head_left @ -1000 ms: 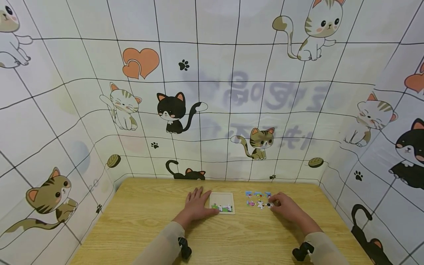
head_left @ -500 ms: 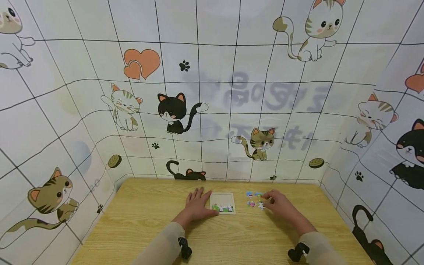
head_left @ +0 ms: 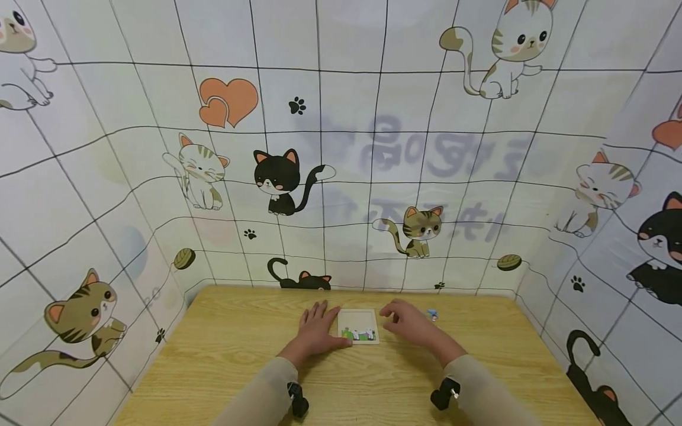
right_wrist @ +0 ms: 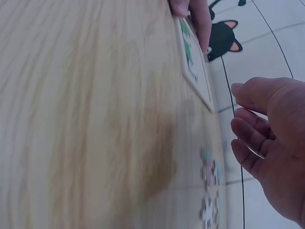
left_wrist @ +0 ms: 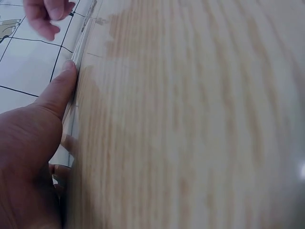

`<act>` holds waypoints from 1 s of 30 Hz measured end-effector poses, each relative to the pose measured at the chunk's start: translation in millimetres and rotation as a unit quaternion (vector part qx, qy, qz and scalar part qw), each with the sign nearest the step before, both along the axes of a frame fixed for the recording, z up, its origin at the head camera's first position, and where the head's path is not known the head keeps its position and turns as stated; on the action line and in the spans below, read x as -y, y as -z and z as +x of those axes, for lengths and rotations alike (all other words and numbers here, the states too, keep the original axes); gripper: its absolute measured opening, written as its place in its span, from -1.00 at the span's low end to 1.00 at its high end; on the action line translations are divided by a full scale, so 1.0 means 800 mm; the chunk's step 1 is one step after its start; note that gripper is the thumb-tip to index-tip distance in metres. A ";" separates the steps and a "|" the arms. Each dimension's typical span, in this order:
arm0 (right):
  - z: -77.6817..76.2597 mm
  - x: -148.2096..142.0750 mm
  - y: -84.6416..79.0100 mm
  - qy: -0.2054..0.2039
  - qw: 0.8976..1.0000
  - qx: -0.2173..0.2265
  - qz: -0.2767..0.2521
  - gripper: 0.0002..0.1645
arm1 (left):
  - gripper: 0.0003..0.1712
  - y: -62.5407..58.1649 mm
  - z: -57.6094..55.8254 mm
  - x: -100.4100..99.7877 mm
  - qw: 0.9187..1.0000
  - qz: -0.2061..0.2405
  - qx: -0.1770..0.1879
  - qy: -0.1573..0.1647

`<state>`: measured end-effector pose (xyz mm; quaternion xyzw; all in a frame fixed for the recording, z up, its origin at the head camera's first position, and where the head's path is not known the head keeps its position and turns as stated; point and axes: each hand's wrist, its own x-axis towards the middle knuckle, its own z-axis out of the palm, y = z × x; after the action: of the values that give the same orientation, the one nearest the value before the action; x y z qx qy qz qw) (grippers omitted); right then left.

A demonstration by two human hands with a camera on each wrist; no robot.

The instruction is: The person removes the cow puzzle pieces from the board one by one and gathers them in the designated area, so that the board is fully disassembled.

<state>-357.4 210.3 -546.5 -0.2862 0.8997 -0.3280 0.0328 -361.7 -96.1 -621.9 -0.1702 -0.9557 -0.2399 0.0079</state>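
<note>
A small square puzzle board (head_left: 357,320) lies on the table, with a strip of fitted pieces (head_left: 363,335) along its near edge. My left hand (head_left: 317,332) rests flat at the board's left side, fingers spread, thumb at the lower left corner. Just right of the board, my right hand (head_left: 411,325) hovers with thumb and fingers curled, pinching a puzzle piece that they mostly hide. Loose puzzle pieces (head_left: 432,314) show past that hand in the head view. Several more loose pieces (right_wrist: 208,212) lie beneath it in the right wrist view.
The wooden table (head_left: 240,355) carries the board and pieces. Cat-patterned white cloth (head_left: 341,177) hangs behind the table and along both sides. Black wrist cameras (head_left: 296,399) are strapped over beige sleeves (head_left: 261,390).
My right hand has moved left from the far right loose pieces toward the board, passing over the other pieces. My left hand has stayed at the board's left side.
</note>
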 end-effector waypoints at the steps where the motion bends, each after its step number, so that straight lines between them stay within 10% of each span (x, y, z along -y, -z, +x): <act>1: -0.002 0.007 -0.001 -0.007 1.000 0.006 0.005 -0.70 | 0.29 0.001 -0.001 0.000 1.000 0.003 -0.002 0.001; 16: -0.011 0.089 0.006 -0.106 0.992 -0.014 0.067 -0.64 | 0.20 -0.036 0.023 -0.001 1.000 0.006 0.009 0.012; 30: -0.013 0.104 0.010 -0.137 0.987 0.003 0.082 -0.63 | 0.18 -0.031 0.020 0.001 1.000 0.010 0.003 0.019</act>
<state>-367.7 127.1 -554.9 -0.4020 0.8758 -0.2466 0.1030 -345.5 -97.1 -596.8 -0.1877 -0.9499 -0.2499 0.0023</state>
